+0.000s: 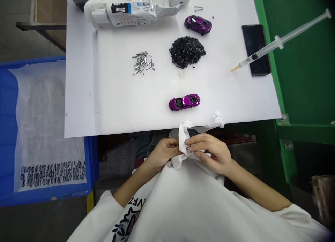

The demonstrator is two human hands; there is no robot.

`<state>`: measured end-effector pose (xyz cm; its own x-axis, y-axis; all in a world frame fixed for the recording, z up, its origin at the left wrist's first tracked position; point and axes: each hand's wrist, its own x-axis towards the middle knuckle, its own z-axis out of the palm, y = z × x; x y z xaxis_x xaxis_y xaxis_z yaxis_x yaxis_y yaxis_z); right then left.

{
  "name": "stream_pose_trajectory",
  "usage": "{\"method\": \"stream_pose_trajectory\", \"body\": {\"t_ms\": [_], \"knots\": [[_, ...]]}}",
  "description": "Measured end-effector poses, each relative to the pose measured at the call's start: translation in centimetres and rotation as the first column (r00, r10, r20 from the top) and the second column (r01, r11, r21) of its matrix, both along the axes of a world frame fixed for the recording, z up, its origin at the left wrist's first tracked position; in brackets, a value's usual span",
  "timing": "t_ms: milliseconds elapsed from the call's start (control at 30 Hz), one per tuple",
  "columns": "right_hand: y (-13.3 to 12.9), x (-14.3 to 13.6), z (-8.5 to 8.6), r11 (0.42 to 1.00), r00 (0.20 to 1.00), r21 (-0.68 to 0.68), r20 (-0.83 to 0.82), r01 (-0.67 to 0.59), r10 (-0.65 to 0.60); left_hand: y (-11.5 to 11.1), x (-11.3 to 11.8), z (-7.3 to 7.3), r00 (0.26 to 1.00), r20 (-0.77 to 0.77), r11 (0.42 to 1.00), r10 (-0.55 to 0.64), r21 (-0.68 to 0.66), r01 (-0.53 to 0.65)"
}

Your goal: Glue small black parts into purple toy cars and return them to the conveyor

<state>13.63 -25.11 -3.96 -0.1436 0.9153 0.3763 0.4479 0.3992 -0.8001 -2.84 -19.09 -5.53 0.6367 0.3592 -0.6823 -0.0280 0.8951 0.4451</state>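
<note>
Just off the front edge of the table, a crumpled white tissue (183, 134) is held in front of my white shirt. My left hand (164, 152) pinches it from the left, thumb and fingers closed. On its other side my right hand (213, 153) has its fingertips pressed to the tissue. A tiny dark thing shows by those fingertips, too small to name. Closest to the hands on the white work surface lies a purple toy car (184, 102). Another purple toy car (198, 24) stands farther back, behind a heap of small black parts (187, 52).
Thin silver-and-black trim pieces (142, 63) lie left of the heap. A syringe (272, 45) rests across a black phone (256, 50) at right. A white tube (136, 13) lies at the back. Left, a blue crate (91, 165) holds sheets with rows of dark pieces.
</note>
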Motion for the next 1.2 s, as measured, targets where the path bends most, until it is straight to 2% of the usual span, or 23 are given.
{"method": "stream_pose_trajectory", "body": {"t_ms": [67,300,433,533,633,867,1000,1100,1133,1167,1200], "knots": [[-0.3,0.2,0.0,0.998,0.998,-0.042,-0.037,0.049,-0.050,0.0,0.0,0.0,1.000,-0.007,1.000,-0.011,-0.005,0.011],[-0.6,0.6,0.2,0.996,0.990,-0.008,0.113,0.084,-0.082,-0.2,0.3,0.2,0.999,-0.034,1.000,-0.008,0.012,0.009],[-0.1,1.1,0.6,1.000,0.971,-0.003,0.238,0.030,-0.028,-0.3,0.2,-0.2,0.998,-0.058,0.999,0.017,0.053,-0.014],[0.2,1.4,0.6,0.995,0.933,0.094,0.360,-0.028,-0.008,-0.3,0.2,-0.2,0.998,-0.061,0.997,0.009,0.072,-0.004],[0.3,1.3,0.4,0.982,0.907,0.188,0.419,-0.032,-0.050,-0.2,0.3,0.3,0.998,-0.047,0.991,-0.037,0.125,0.042],[0.6,0.9,-0.2,0.972,0.873,0.231,0.483,-0.045,-0.074,-0.3,0.6,0.4,0.987,-0.146,0.942,-0.068,0.316,0.112],[0.6,1.1,0.3,0.975,0.856,0.211,0.513,-0.065,-0.053,-0.4,1.0,0.3,0.981,-0.168,0.875,-0.098,0.455,0.165],[0.3,2.2,1.6,0.983,0.876,0.178,0.480,-0.052,-0.040,-0.1,0.8,0.7,0.958,-0.235,0.782,-0.164,0.561,0.272],[0.2,2.8,2.2,0.987,0.892,0.158,0.449,-0.029,-0.045,0.1,0.5,1.0,0.935,-0.300,0.721,-0.187,0.605,0.338],[0.1,3.4,2.8,0.990,0.912,0.141,0.404,0.014,-0.070,0.3,0.0,1.5,0.900,-0.384,0.626,-0.205,0.655,0.422],[0.1,4.1,3.3,0.988,0.931,0.133,0.345,0.079,-0.121,0.7,-0.5,2.1,0.855,-0.477,0.499,-0.206,0.700,0.511]]}}
